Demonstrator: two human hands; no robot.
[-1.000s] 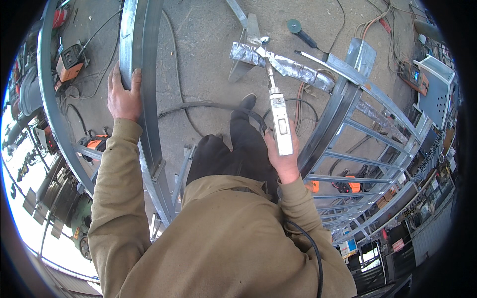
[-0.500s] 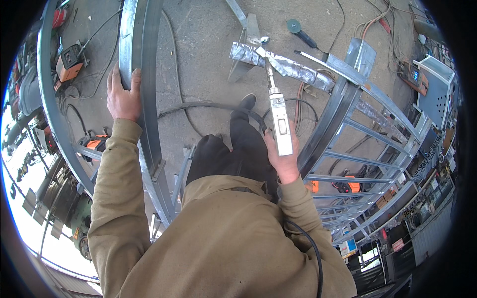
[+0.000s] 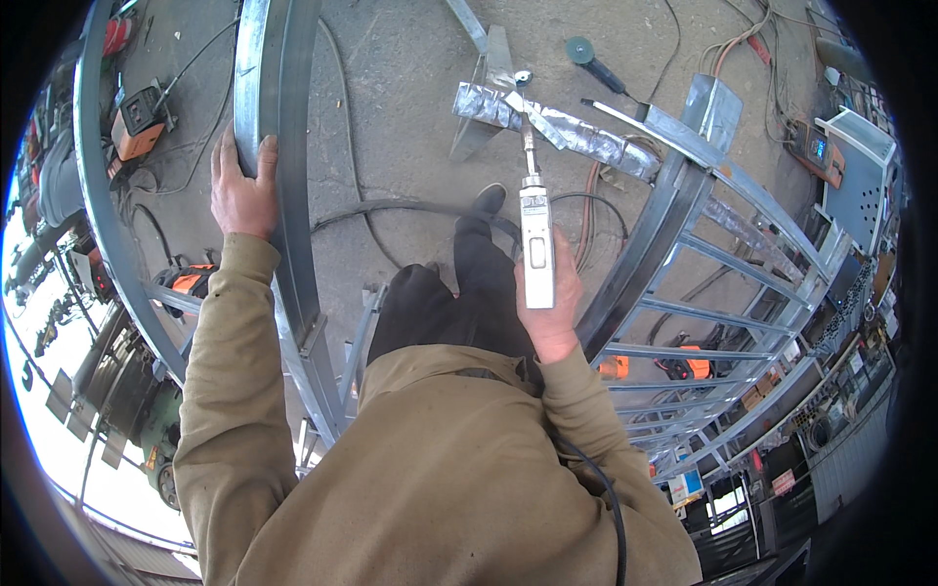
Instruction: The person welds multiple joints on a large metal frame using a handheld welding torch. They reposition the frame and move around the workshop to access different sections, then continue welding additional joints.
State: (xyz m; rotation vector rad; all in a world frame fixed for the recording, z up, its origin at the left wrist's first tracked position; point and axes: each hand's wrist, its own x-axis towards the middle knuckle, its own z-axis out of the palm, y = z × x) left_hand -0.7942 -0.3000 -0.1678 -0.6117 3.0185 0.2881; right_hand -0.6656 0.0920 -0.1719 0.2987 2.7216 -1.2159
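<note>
White hand tool (image 3: pixel 538 234) is on the left side of the ladder-like steel frame (image 3: pixel 653 244), and my right hand (image 3: pixel 567 298) is curled around it, the fingers mostly hidden. My left hand (image 3: pixel 244 195), well to the left of the frame, clasps a steel beam (image 3: pixel 296 176) between thumb and fingers. From my distance I see a grey metal cabinet (image 3: pixel 860 186) to the right of the frame; what it contains, I cannot make out. The tool looks slim and boxy, with an oblong panel on its face and a thin metal nozzle pointing away from me.
</note>
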